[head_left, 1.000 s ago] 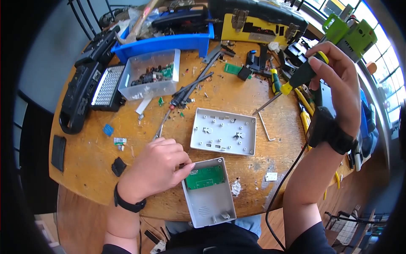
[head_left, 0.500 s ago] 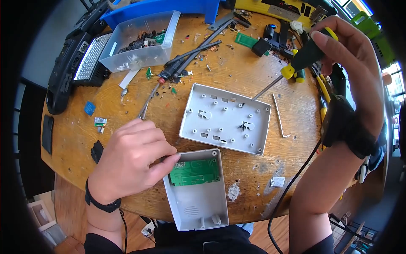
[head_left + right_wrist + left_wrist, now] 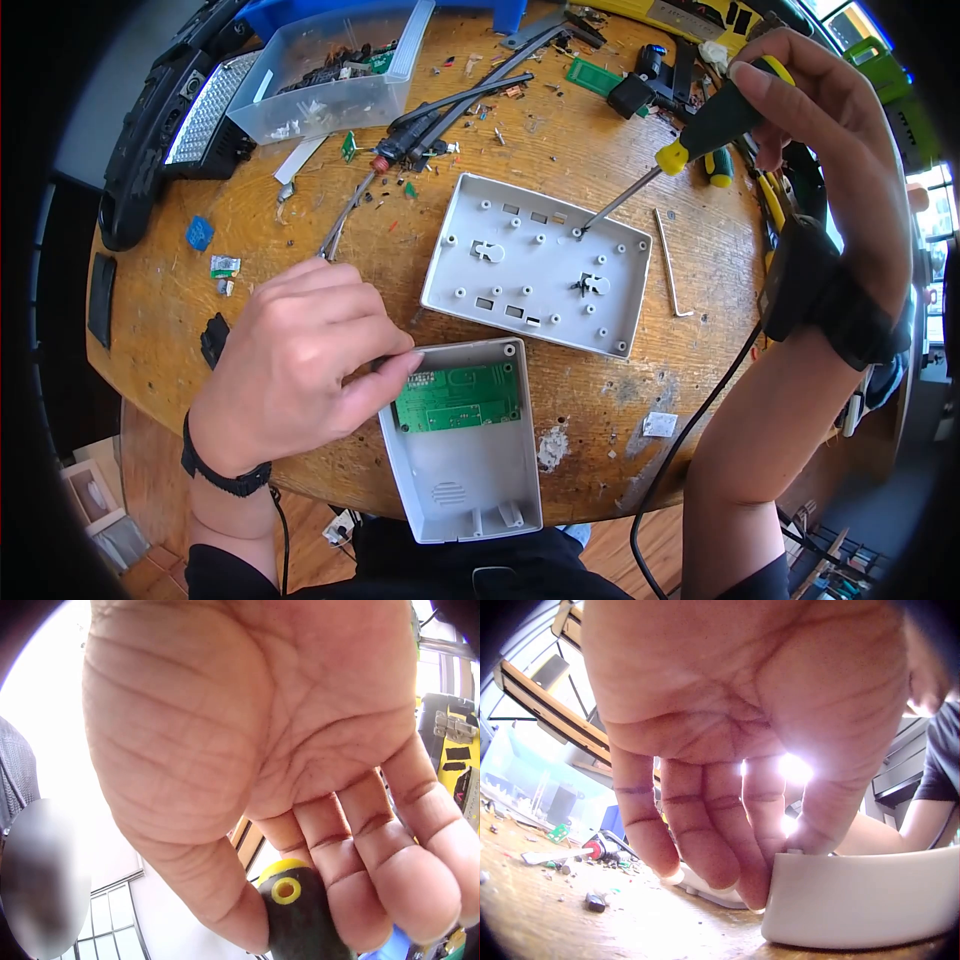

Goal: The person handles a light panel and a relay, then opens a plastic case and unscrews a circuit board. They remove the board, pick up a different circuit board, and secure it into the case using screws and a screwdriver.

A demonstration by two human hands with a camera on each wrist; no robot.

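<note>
My left hand [image 3: 310,365] pinches the upper left corner of a light grey plastic case half [image 3: 465,490]. In the left wrist view the thumb lies over the wall [image 3: 862,900] and the fingers hang down outside it. A green circuit board [image 3: 460,398] sits in the upper part of this half. My right hand [image 3: 835,150] holds a dark green and yellow screwdriver [image 3: 720,125] by its handle, thumb against fingers; the handle end [image 3: 300,907] shows in the right wrist view. Its tip overlaps the upper wall area of the other case half [image 3: 540,265], which lies inside-up.
An L-shaped hex key [image 3: 668,265] lies right of the case halves. Farther back are a clear bin [image 3: 330,105] of parts, dark metal strips [image 3: 470,95] and scattered bits. A cable [image 3: 685,430] runs along the right forearm. A red-collared tool [image 3: 355,205] lies beyond the left hand.
The head view has tilted down and closer. The screwdriver tip has shifted left, from the far case half's right edge to within its upper wall. The left hand stays at the same corner.
</note>
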